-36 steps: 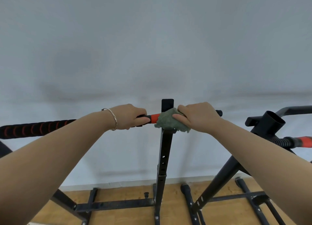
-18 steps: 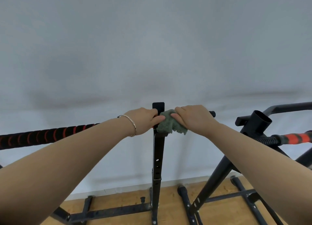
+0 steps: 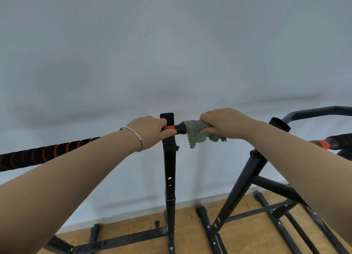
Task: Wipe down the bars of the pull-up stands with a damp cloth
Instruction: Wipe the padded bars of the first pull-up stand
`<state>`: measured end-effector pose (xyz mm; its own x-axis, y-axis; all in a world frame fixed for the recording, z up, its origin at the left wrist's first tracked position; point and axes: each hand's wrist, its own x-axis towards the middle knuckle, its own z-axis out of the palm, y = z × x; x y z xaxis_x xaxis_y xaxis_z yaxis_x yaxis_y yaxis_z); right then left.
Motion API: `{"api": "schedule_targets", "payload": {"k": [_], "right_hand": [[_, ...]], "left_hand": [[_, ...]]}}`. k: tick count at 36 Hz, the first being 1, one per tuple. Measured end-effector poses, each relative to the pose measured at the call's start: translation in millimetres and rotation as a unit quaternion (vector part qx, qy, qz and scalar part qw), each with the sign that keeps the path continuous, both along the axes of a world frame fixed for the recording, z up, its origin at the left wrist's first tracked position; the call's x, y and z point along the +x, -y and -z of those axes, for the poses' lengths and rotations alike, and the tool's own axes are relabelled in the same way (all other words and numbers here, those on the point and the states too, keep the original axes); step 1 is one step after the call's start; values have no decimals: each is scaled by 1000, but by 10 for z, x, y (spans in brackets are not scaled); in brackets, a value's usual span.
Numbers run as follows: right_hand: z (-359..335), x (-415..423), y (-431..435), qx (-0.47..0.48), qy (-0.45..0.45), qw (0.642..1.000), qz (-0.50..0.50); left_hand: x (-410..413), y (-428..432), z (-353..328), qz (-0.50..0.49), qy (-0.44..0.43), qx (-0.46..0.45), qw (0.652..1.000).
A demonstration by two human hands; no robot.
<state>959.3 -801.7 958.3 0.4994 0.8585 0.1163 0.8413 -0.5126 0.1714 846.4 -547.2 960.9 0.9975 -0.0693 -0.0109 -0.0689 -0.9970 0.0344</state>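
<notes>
Place: a small gym or exercise room, plainly fitted.
Equipment: a black steel pull-up stand (image 3: pixel 169 168) in the middle, its upright drilled with adjustment holes; a second stand (image 3: pixel 241 187) on the right.
Bar: a bar (image 3: pixel 47 153) at left, wrapped in black foam with red bands.
Floor: light wooden floor (image 3: pixel 190 232) under the stands' feet.
Wall: bare pale grey wall (image 3: pixel 171 53) just behind.
</notes>
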Motion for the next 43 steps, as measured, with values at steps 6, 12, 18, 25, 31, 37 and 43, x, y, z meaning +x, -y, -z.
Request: {"api": "schedule_targets", "payload": {"k": [6,12,18,25,31,37,43], "right_hand": [[39,-54,1,13,41,999,-26],[26,-73,-40,31,31,999,-31],[70,-154,-103,139,26,990,-18],[129,-191,-202,92,97,988,73],[82,-158,-254,68,126,985,100],[201,-224,-372,166,209,963,36],[101,-241,-339,146,203,967,58]], "left_hand": [[57,294,86,73,104,25,992],[210,414,73,60,44,1,997],[258,389,69,47,24,-29,998],[239,397,10,53,-12,-100,994],[233,238,-78,30,-93,-73,993],[253,218,-111,36,-78,-58,995],[272,236,-118,45,-67,-53,995]]}}
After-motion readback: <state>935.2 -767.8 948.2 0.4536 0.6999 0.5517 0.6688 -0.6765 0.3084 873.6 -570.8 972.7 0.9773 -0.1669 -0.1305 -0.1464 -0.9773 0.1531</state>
